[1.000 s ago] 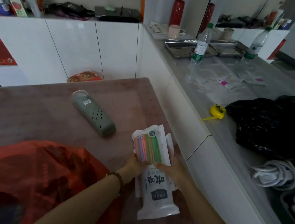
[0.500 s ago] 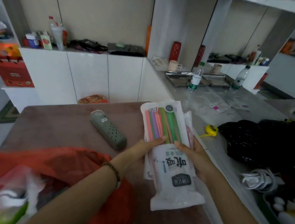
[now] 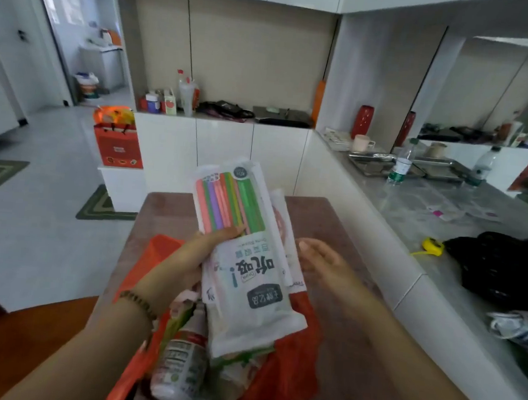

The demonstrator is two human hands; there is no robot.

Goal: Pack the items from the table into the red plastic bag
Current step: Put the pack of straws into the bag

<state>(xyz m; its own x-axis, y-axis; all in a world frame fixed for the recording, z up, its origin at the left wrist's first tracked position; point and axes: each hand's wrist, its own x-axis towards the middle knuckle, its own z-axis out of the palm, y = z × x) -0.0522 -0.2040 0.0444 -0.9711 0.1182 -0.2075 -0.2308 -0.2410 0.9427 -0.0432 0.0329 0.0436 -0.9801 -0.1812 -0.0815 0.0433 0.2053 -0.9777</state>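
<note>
The left hand [image 3: 183, 266] has its grip closed on a stack of straw packets [image 3: 236, 245], thumb across the front. It holds them tilted just above the red plastic bag [image 3: 293, 362], whose mouth gapes beneath, probably so the lower end can slide straight in. A white bottle [image 3: 181, 365] lies inside and may crowd the entry. The right hand [image 3: 321, 259] hovers just right of the packets, grip open, apparently touching nothing. Far right, a yellow tape measure [image 3: 432, 245] and a black bag [image 3: 505, 268] lie well apart.
</note>
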